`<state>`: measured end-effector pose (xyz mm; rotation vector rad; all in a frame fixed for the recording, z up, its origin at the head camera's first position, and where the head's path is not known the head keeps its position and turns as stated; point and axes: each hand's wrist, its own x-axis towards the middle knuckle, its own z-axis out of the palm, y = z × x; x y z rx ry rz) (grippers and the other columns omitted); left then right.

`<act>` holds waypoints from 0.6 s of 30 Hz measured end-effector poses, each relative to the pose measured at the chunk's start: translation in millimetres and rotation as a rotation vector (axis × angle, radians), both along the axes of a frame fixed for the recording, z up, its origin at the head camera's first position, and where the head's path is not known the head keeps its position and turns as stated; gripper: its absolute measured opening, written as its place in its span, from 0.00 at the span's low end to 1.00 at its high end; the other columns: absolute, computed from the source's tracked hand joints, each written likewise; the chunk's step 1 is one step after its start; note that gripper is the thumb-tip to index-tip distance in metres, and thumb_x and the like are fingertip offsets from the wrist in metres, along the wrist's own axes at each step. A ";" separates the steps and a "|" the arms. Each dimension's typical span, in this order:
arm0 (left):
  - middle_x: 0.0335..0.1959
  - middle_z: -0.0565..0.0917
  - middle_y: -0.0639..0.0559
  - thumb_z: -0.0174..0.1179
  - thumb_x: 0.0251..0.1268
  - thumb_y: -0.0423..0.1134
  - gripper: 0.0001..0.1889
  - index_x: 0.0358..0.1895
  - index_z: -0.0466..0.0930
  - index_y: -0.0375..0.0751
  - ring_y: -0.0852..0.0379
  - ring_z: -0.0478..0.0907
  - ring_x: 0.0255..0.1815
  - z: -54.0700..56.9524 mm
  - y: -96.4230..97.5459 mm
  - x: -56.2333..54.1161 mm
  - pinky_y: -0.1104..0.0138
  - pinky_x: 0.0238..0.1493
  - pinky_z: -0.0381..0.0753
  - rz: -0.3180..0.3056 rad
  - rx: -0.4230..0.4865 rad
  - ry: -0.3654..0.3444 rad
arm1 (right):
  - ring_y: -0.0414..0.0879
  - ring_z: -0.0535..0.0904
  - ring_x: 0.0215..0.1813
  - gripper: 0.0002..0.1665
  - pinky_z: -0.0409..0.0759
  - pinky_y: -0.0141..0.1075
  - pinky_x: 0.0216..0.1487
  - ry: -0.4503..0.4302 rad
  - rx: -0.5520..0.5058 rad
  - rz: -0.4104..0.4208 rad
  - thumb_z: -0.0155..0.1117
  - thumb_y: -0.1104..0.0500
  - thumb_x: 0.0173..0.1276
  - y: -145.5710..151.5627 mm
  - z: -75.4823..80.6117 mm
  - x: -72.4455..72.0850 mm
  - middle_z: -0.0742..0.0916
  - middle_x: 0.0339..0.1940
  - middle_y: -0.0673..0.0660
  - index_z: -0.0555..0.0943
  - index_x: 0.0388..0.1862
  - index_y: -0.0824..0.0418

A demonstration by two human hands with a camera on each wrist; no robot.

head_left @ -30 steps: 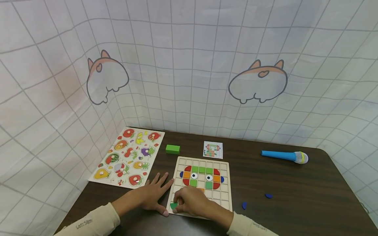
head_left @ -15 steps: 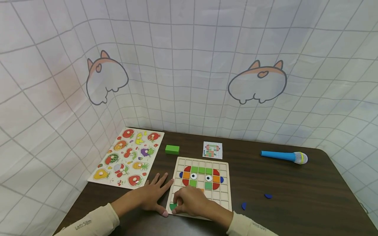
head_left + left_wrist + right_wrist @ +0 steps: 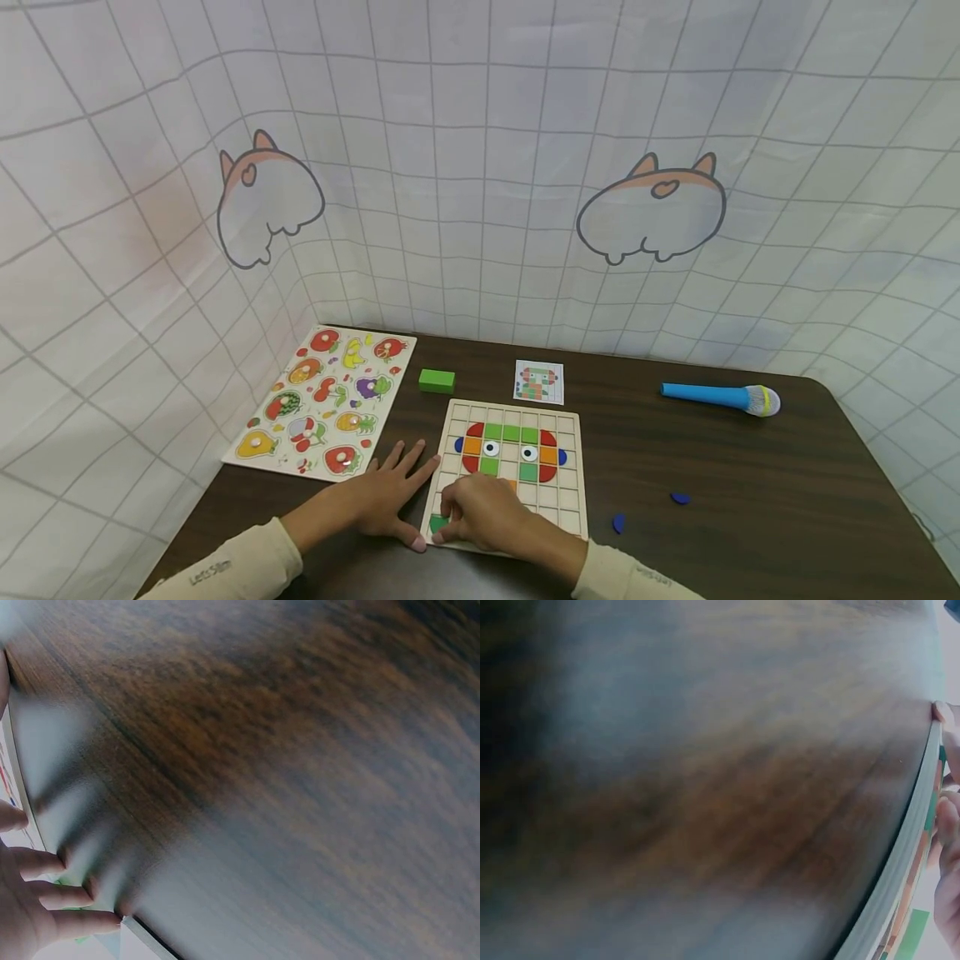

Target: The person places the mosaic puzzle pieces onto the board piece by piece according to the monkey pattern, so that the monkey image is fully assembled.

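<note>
A square wooden grid board [image 3: 566, 497] lies on the dark table, with red, orange, green and blue pieces and two eye pieces forming a pattern. My right hand [image 3: 487, 508] reaches over its lower part. Its thumb and curled fingers pinch a small green piece [image 3: 438, 523] at the near left corner; part of that piece is hidden. My left hand [image 3: 388, 497] lies on the table left of the board, fingers spread, with its fingertips and thumb by the board's left edge. The right wrist view shows the right fingers [image 3: 946, 817] only at its edge.
Two blue half-round pieces [image 3: 618, 523] lie right of the board. Behind it are a printed pattern card [image 3: 538, 382] and a green block [image 3: 437, 381]. A fruit puzzle board [image 3: 322, 404] lies at left, a blue toy microphone [image 3: 720, 398] at right.
</note>
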<state>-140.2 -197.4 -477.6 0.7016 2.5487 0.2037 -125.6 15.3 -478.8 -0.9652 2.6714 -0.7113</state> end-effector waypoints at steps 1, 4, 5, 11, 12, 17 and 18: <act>0.83 0.44 0.39 0.63 0.47 0.76 0.62 0.82 0.47 0.51 0.28 0.44 0.80 0.3 0.1 0.1 0.31 0.67 0.61 0.001 0.000 -0.001 | 0.27 0.72 0.25 0.13 0.70 0.27 0.25 0.005 0.002 -0.001 0.80 0.44 0.54 -0.3 -0.1 0.1 0.80 0.18 0.35 0.87 0.28 0.48; 0.83 0.45 0.39 0.64 0.47 0.76 0.61 0.82 0.47 0.51 0.28 0.44 0.81 1.2 0.6 0.3 0.32 0.67 0.61 0.003 -0.001 -0.005 | 0.27 0.71 0.25 0.13 0.69 0.27 0.25 0.021 0.004 0.008 0.80 0.45 0.54 -0.9 0.0 0.0 0.79 0.18 0.35 0.87 0.30 0.48; 0.83 0.45 0.40 0.64 0.48 0.76 0.61 0.82 0.47 0.51 0.28 0.44 0.81 1.2 0.9 0.4 0.32 0.67 0.61 0.004 -0.001 -0.007 | 0.27 0.71 0.25 0.12 0.69 0.26 0.25 0.023 0.003 0.013 0.80 0.45 0.55 -0.8 0.4 0.0 0.80 0.18 0.36 0.88 0.31 0.49; 0.83 0.44 0.40 0.63 0.47 0.77 0.61 0.82 0.47 0.52 0.29 0.44 0.81 0.9 1.8 0.4 0.32 0.68 0.61 0.008 -0.006 -0.012 | 0.27 0.71 0.25 0.12 0.69 0.26 0.25 0.022 0.003 0.030 0.80 0.46 0.55 -0.3 1.7 -0.3 0.81 0.19 0.36 0.89 0.33 0.50; 0.83 0.45 0.40 0.63 0.47 0.77 0.61 0.82 0.47 0.52 0.29 0.44 0.81 0.9 2.0 0.4 0.32 0.68 0.61 0.007 -0.007 -0.012 | 0.27 0.71 0.25 0.12 0.69 0.25 0.25 0.024 0.003 0.031 0.80 0.46 0.55 -0.3 1.5 -0.3 0.81 0.19 0.37 0.89 0.33 0.50; 0.83 0.44 0.40 0.63 0.47 0.77 0.62 0.82 0.47 0.52 0.29 0.44 0.81 -0.8 1.7 -0.5 0.32 0.67 0.61 0.007 -0.013 -0.009 | 0.27 0.71 0.26 0.13 0.70 0.25 0.26 0.029 0.007 0.042 0.80 0.45 0.55 -2.2 0.4 -1.5 0.81 0.20 0.36 0.89 0.33 0.50; 0.83 0.44 0.40 0.63 0.47 0.77 0.62 0.82 0.46 0.52 0.29 0.44 0.81 -1.3 1.5 -0.7 0.32 0.67 0.62 0.006 -0.013 -0.008 | 0.27 0.71 0.26 0.13 0.70 0.25 0.27 0.031 0.010 0.046 0.80 0.45 0.55 -2.6 0.6 -2.0 0.81 0.20 0.36 0.89 0.33 0.49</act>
